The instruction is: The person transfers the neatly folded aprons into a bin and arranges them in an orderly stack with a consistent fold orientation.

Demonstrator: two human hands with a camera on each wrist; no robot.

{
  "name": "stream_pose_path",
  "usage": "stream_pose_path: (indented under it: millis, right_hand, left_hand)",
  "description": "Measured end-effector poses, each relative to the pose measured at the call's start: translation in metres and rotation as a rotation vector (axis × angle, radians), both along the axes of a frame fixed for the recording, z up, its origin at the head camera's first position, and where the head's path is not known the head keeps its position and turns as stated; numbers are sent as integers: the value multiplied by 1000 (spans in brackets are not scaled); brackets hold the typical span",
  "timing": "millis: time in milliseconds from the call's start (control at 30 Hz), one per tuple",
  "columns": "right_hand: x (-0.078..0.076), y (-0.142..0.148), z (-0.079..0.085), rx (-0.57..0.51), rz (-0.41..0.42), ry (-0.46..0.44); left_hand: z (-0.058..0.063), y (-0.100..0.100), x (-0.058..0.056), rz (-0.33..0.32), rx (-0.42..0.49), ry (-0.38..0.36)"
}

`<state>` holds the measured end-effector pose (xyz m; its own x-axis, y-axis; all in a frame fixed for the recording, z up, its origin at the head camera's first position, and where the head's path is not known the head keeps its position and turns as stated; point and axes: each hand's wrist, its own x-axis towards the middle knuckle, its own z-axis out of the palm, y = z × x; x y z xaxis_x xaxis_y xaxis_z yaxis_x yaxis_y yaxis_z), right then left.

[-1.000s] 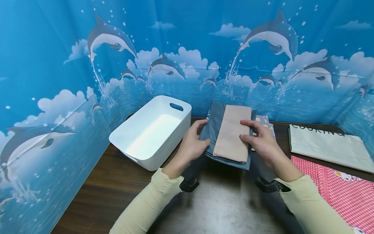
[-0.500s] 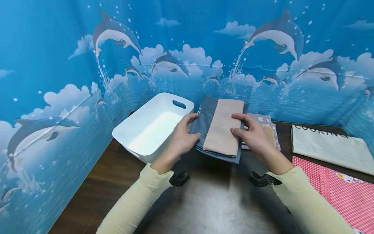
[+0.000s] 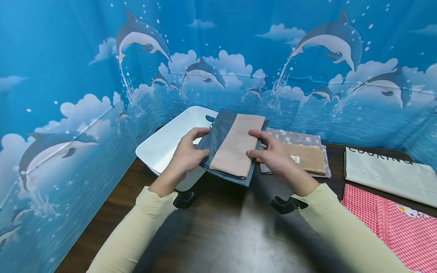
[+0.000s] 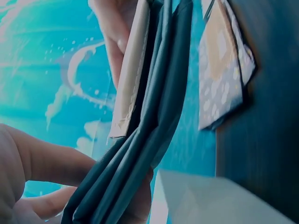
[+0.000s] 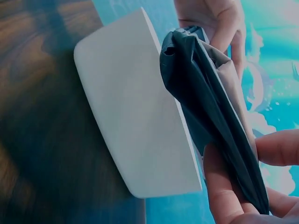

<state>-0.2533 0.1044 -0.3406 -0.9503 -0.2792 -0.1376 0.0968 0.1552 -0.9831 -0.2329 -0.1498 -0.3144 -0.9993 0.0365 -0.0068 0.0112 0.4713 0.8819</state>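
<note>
A folded dark grey-blue cloth with a beige panel (image 3: 235, 148) is held up in the middle of the head view, slightly tilted. My left hand (image 3: 186, 155) pinches its left edge, thumb on top. The right hand (image 3: 274, 155) grips the opposite edge in the same way. In the left wrist view the cloth (image 4: 154, 88) shows several stacked layers edge-on. Its left part overlaps the rim of a white plastic bin (image 3: 189, 182) in the head view. The right wrist view shows the bin's outer wall (image 5: 131, 107) behind the cloth.
Right of the held cloth lies a folded grey floral cloth with a tan dotted part (image 3: 307, 155). Farther right are a folded cream cloth lettered COOKING (image 3: 389, 174) and a red checked cloth (image 3: 392, 223). All lie on a dark wooden table (image 3: 218, 235); a dolphin-print curtain (image 3: 225, 68) stands behind.
Both hands have carried the folded cloth leftward, from beside the white bin to overlapping its right rim. More of the floral cloth is uncovered. The grip looks the same.
</note>
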Motion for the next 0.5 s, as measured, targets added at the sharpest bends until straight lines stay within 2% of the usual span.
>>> stream_pose_path:
  millis: [267, 500]
  right_hand:
    - [-4, -28, 3, -61, 45, -2]
    - [-3, -37, -6, -64, 35, -43]
  left_hand:
    - [4, -30, -6, 20, -18, -29]
    - [-1, -37, -7, 21, -45, -76]
